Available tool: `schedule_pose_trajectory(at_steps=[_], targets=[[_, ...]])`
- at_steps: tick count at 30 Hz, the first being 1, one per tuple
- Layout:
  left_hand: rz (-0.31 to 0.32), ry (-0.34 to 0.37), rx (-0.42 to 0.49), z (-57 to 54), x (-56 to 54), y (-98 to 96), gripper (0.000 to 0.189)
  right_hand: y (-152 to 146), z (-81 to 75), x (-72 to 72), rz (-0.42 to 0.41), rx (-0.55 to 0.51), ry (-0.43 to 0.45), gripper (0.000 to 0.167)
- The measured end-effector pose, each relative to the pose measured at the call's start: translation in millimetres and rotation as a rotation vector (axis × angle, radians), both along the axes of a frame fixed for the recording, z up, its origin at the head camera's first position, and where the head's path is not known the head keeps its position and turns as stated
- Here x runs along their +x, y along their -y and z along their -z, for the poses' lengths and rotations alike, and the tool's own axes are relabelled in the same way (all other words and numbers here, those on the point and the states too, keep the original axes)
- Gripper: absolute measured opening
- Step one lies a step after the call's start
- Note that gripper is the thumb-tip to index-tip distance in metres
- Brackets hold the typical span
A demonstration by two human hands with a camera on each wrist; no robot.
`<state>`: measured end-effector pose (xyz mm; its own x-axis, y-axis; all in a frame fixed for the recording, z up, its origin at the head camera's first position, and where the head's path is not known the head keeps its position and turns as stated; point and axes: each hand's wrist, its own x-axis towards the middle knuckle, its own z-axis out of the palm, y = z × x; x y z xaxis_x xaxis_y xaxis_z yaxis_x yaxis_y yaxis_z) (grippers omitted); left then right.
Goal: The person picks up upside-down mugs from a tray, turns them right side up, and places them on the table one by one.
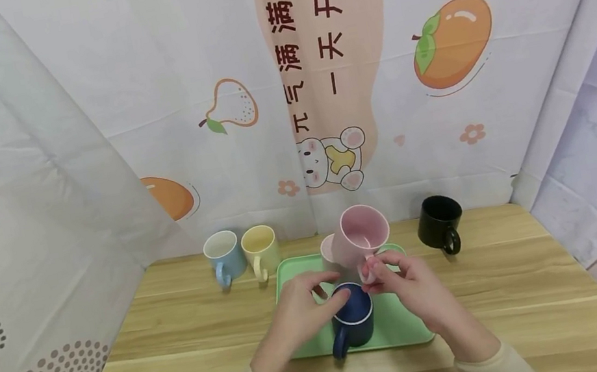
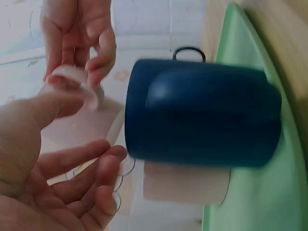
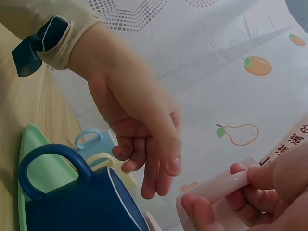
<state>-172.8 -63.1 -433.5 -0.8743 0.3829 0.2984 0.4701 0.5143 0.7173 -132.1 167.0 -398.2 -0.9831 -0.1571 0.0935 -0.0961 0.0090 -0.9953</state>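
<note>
My right hand [image 1: 413, 288] holds a pink mug [image 1: 349, 251] by its handle, raised above a green tray [image 1: 402, 330] with its mouth showing toward the head camera. On the tray stands a dark blue mug [image 1: 355, 332], upright, its handle toward me. My left hand [image 1: 301, 310] hovers at the blue mug's left side with loosely bent fingers and holds nothing; its thumb overlaps the rim in the head view. In the left wrist view, that hand [image 2: 72, 178] is apart from the blue mug [image 2: 202, 115]. Behind it stands a pale pink mug [image 1: 330, 258], partly hidden by the raised one.
At the table's [image 1: 172, 352] back left stand a light blue mug [image 1: 233, 263] and a yellow mug [image 1: 271, 260], side by side. A black mug [image 1: 435, 231] stands at the back right. Printed cloth [image 1: 214, 180] hangs behind the table.
</note>
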Motion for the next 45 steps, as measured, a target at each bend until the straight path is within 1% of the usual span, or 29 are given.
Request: schedule_pose_trajectory(at_steps=[2,4,8,13,21,25,29,33,37,41,45], targets=[[0.036,-0.033,-0.046,0.0,-2.2,4.4,0.039,-2.4,-0.5,-1.5,0.016,0.007,0.004,0.023],[0.079,-0.051,-0.088,-0.8,-3.8,8.3,0.047,-5.2,-1.1,-3.0,0.026,0.013,0.004,0.023],[0.158,-0.041,-0.161,-2.0,-5.2,13.6,0.061,-11.3,-1.4,-5.6,0.049,0.027,0.005,0.022],[0.203,-0.014,-0.201,0.4,-5.6,15.7,0.070,-19.4,-2.1,-9.0,0.083,0.051,0.032,0.024],[0.223,-0.023,-0.261,5.0,-5.0,12.6,0.076,-30.3,-1.8,-15.1,0.108,0.103,0.053,0.025],[0.224,-0.003,-0.286,7.4,-5.2,11.1,0.081,-34.6,0.7,-18.0,0.118,0.109,0.051,0.025],[0.244,0.007,-0.291,8.9,-5.6,11.1,0.084,-38.6,4.4,-21.8,0.139,0.109,0.050,0.024],[0.265,0.003,-0.293,9.5,-5.8,11.5,0.082,-43.2,7.9,-25.1,0.171,0.108,0.057,0.025],[0.270,-0.003,-0.302,10.2,-6.0,11.4,0.076,-46.9,11.1,-28.4,0.217,0.117,0.076,0.028],[0.263,0.008,-0.304,10.3,-6.1,10.7,0.074,-49.7,15.2,-32.7,0.241,0.163,0.085,0.030],[0.257,0.027,-0.306,10.0,-6.0,10.8,0.074,-52.9,21.6,-38.4,0.260,0.235,0.082,0.030]])
